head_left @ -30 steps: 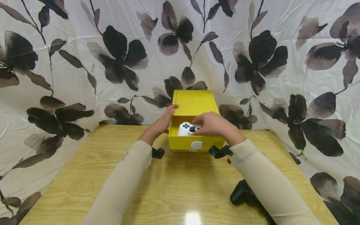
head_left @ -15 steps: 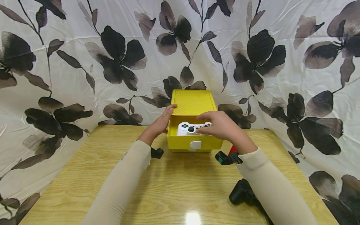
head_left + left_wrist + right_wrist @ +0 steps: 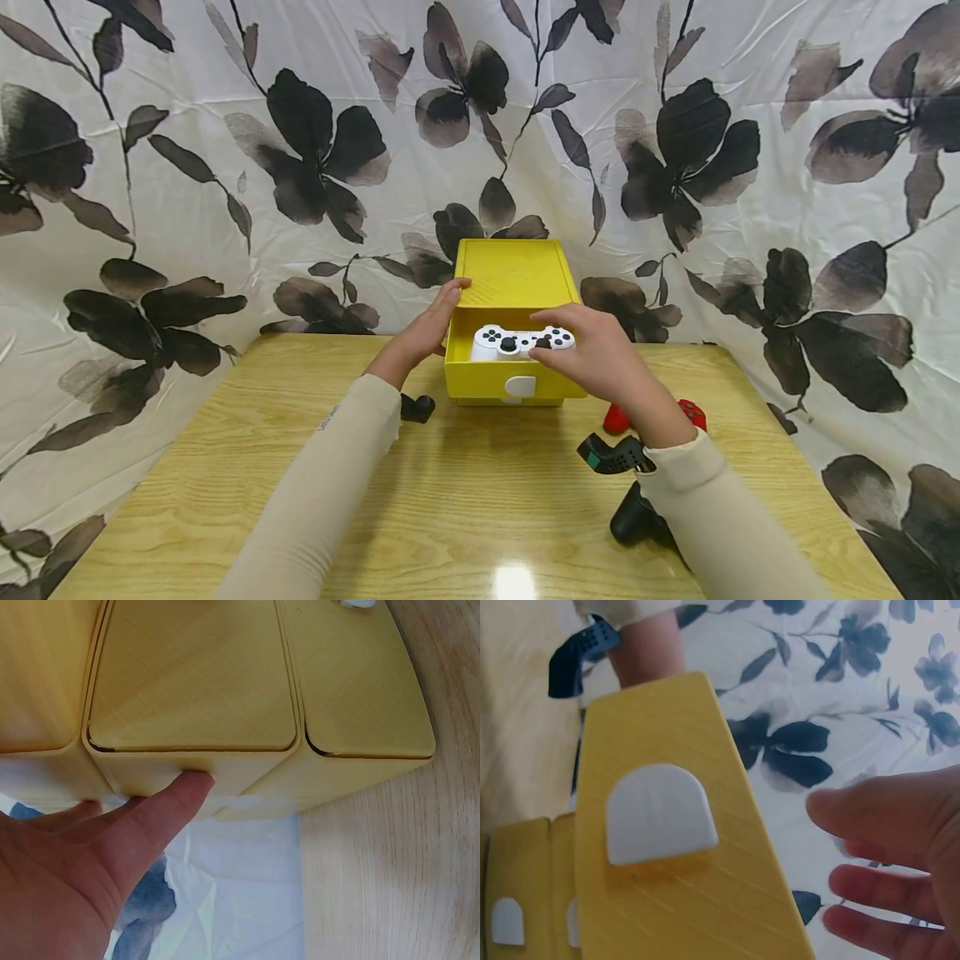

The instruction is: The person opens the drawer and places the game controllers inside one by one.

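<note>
A white game controller (image 3: 517, 342) lies inside the pulled-out drawer (image 3: 465, 379) of a yellow drawer box (image 3: 517, 275). Along the box's left side my left hand (image 3: 420, 333) rests with extended fingers; in the left wrist view, its fingertips touch the yellow side wall (image 3: 240, 769). My right hand (image 3: 596, 350) hovers at the drawer's right front corner, thumb and fingers spread apart around nothing. Its fingers overlap the controller's right end in the head view. The right wrist view has the drawer front with its white tab (image 3: 660, 814) beside these parted fingers.
A red game controller (image 3: 692, 412) lies on the wooden table (image 3: 450, 500), partly behind my right wrist. Closer to me, a black game controller (image 3: 633, 517) sits mostly under the right forearm. Behind the box hangs a floral cloth (image 3: 337, 167).
My right hand has come off the white controller and drawn back to the right, uncovering more of it. The red controller has come into sight. My left hand stays at the box.
</note>
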{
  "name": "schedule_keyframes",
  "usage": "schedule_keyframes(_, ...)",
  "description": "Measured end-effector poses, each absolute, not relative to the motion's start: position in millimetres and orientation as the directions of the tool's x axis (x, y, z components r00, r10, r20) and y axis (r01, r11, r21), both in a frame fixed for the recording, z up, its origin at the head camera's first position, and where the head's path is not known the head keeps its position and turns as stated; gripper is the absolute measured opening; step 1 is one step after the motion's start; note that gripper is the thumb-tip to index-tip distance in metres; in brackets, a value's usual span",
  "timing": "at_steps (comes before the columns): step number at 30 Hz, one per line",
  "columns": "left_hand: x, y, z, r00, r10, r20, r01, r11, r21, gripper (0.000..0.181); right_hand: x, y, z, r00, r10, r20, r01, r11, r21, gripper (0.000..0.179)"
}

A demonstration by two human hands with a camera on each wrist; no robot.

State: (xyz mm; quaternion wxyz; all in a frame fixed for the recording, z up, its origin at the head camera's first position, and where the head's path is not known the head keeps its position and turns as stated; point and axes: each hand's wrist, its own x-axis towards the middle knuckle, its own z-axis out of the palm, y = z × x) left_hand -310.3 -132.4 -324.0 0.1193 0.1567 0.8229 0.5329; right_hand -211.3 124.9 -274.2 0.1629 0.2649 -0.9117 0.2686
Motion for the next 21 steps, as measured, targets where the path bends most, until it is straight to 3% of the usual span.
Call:
schedule_keyframes(9,-296,-131,-310,-0.919,0.393,-0.037,0.138,0.41,0.902,0.046,-202,124,-286,-0.714,-0.328,0.618,-0.643,0.658,-0.393,0.033)
schedule_keyframes(21,-318,-134,-334,-0.928,0.371,-0.003,0.16,0.407,0.899,0.043,-188,119,-306,-0.654,-0.242,0.717,-0.681,0.6,-0.419,0.025)
